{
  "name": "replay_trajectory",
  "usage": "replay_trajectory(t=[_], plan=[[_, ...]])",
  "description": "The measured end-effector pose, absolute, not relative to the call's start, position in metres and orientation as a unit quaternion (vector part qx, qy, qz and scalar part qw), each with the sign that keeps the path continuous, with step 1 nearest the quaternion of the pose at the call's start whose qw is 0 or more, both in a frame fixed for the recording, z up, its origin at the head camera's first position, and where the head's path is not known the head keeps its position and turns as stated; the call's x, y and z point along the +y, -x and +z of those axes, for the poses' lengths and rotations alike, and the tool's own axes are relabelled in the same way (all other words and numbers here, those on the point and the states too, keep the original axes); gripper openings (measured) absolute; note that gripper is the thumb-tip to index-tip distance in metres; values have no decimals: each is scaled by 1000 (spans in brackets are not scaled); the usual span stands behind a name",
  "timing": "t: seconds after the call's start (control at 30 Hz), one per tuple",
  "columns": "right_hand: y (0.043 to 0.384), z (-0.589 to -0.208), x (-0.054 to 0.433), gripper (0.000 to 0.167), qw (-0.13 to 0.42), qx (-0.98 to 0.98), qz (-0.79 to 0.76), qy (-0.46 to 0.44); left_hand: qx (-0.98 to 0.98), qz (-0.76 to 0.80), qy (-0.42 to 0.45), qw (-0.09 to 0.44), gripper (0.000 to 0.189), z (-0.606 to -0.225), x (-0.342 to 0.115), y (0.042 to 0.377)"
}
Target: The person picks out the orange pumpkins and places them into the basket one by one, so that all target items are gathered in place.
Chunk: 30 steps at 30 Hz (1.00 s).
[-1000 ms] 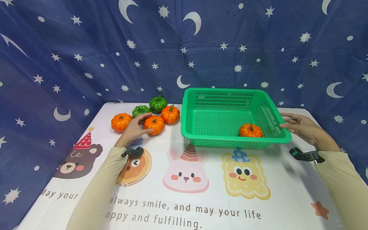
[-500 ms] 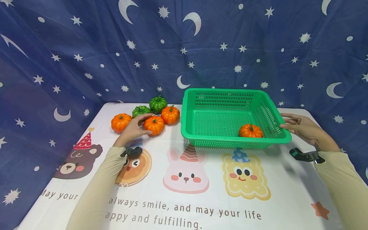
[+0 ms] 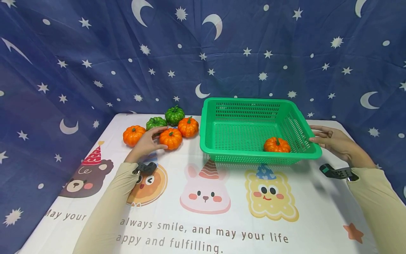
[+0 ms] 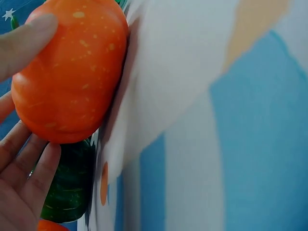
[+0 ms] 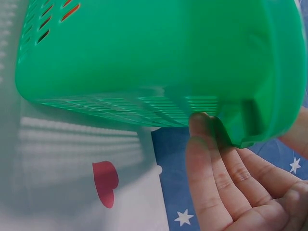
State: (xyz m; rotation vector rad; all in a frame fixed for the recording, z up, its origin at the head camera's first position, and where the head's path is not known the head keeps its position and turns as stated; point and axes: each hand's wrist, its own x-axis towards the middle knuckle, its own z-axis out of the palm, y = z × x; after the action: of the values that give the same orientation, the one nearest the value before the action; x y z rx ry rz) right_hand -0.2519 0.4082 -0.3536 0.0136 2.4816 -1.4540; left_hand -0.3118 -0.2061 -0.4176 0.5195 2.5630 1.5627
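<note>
My left hand [image 3: 147,143] is around a small orange pumpkin [image 3: 170,139], thumb on the near side and fingers on the far side. In the left wrist view the thumb overlaps the front of this pumpkin [image 4: 72,72], with fingertips at its lower edge. At the right, my right hand [image 3: 337,143] holds the rim of a green plastic basket [image 3: 260,155]. Its thumb lies at the rim and its fingers reach under it, against the slotted wall in the right wrist view. One orange pumpkin [image 3: 277,145] sits in the basket's near right corner.
Left of the basket, close about my left hand, lie two more orange pumpkins, one left [image 3: 134,135] and one right [image 3: 188,127]. Two green pumpkins, a nearer [image 3: 156,122] and a farther [image 3: 174,115], stand behind. A starry blue curtain [image 3: 177,67] hangs behind the printed tablecloth [image 3: 222,183].
</note>
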Motion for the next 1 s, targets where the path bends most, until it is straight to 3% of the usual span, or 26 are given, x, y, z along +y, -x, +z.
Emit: replay_trajectory(t=[0.4,1.0], plan=[[252,-353,408,78,133,853,-504,-5,848,502,-161,51,69,-388,-193,289],[253,-352,407,81,137,854,-502,-3,849,500,-157,69,76,-411,-202,305]])
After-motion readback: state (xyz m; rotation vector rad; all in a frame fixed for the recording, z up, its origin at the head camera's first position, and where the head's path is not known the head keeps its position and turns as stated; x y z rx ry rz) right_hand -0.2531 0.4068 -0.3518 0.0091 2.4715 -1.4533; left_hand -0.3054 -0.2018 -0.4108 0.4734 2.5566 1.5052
